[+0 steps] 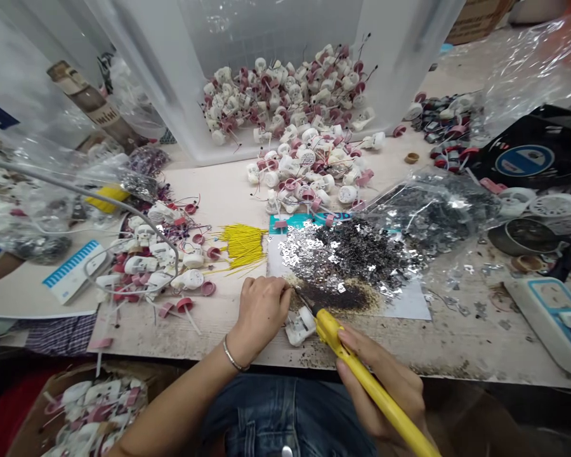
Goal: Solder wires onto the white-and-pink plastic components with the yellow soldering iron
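Blue jeans (285, 419) fill the foreground below the table edge. Right hand (380, 387) holds a yellow-handled soldering iron (347, 355), fingers closed around the handle. Its dark tip lies just beside left hand (261, 314), whose fingertips (283, 291) are pressed together on an item too small to identify. A white plastic part (299, 325) lies on the table directly below the tip.

Caution: the tip is close to bare fingers, so a slip of either hand could cause a burn. Loose silver metal pieces (347, 251) heaped beside the tip could be knocked across the work if a sleeve or wrist brushes them. A grey cable (124, 203) arching over the left side could snag on parts.

Stained pale boards carry a brown scorched patch (335, 297) on a white sheet, a bundle of yellow wires (242, 246) and scattered white-and-pink plastic parts (309, 171). A clear plastic bin (276, 76) stands behind them, a power strip (549, 324) sits at right, and a cardboard box (28, 419) of parts lies below the table at left
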Motion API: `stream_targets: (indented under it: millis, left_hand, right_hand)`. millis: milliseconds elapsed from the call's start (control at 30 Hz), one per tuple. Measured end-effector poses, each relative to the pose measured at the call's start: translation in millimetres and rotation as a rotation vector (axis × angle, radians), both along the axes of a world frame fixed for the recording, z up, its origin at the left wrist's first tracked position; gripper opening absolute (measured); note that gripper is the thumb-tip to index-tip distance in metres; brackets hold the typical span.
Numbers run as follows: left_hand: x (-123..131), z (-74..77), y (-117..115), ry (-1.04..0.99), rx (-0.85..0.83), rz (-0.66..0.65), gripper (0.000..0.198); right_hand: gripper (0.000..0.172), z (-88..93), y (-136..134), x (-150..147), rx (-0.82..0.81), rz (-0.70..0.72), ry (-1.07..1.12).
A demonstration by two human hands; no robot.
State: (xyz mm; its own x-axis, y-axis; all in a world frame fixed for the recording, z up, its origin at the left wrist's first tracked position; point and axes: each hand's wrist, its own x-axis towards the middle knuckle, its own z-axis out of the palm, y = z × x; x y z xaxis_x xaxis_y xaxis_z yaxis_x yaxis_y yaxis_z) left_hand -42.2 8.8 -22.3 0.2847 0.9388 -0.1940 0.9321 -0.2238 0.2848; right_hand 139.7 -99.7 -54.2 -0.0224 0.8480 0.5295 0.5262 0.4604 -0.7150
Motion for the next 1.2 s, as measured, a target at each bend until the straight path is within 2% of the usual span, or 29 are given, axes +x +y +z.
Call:
stream_targets:
  millis: [500,633,700,800,833,900,1033,1100,1200]
  left_hand:
    - [2.6,6.0,3.8,0.034,-0.048,0.0,0.019]
    - [4.2,7.6,5.2,0.043,-0.059,0.007,0.02]
    - [4.8,7.8,5.7,0.052,-0.062,0.001,0.021]
    - [5.1,8.2,5.3,0.05,-0.059,-0.001,0.021]
    - [5.1,8.4,4.7,0.047,-0.062,0.002,0.022]
    - [4.7,9.2,3.1,0.02,-0.093,-0.007,0.022]
    - [-0.2,10.4,2.8,-0.165,-0.193,-0.13,0.02]
    - [-5.5,9.5,7.6,-0.169,-0.132,-0.113,0.021]
    - [-15.7,5.0,21.1,-0.016,0.085,0.03,0.017]
  right_hand:
    - [0.052,18.4,8.5,2.4,0.042,0.07,-0.083]
    - [0.057,12.4,11.5,-4.0,0.046,-0.067,0.021]
    - [0.049,4.8,16.5,-13.6,0.029,-0.114,0.095]
    - [0.021,-6.5,25.2,-31.1,0.025,-0.101,0.087]
    - [0.016,-9.1,27.0,-35.9,0.03,-0.094,0.063]
    - [0.014,-11.4,27.7,-41.6,0.048,-0.093,0.016]
    - [0.015,-8.0,22.1,-33.7,0.052,-0.148,-0.013]
    - [0.018,-6.9,22.4,-22.7,0.049,-0.22,-0.015]
    - [0.019,-11.7,32.8,-4.7,0.103,-0.319,-0.074]
